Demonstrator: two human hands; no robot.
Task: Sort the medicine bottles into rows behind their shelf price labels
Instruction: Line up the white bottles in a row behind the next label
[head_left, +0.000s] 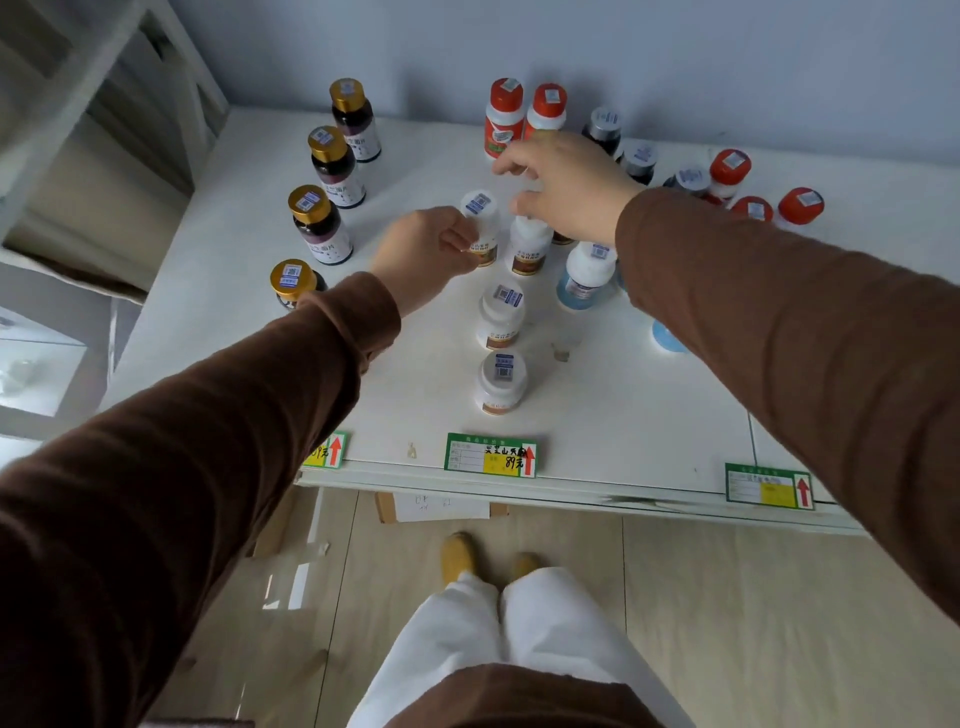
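white bottle: the one I'm working on, standing upright at the far end of the row behind the middle label
left hand: mine, fingers curled round that white bottle's side, so I've got a grip on it
right hand: reaching over the next white-capped bottle, just right of the held one; thumb and fingers bent above its cap, but honestly I can't tell if it's actually holding anything
white row: two more white bottles and lined up straight back from the middle label, the nearer one closest to it
gold caps: four dark bottles with gold caps running in a line back-left of the middle label, behind the left label, which my sleeve half hides
blue bottle: pale blue one back-right of the middle label, partly behind my right sleeve
red caps: two at the wall straight back from the middle label, more off to the far right
silver caps: a few dark bottles between those red groups
right label: on the shelf edge, well right of the middle label
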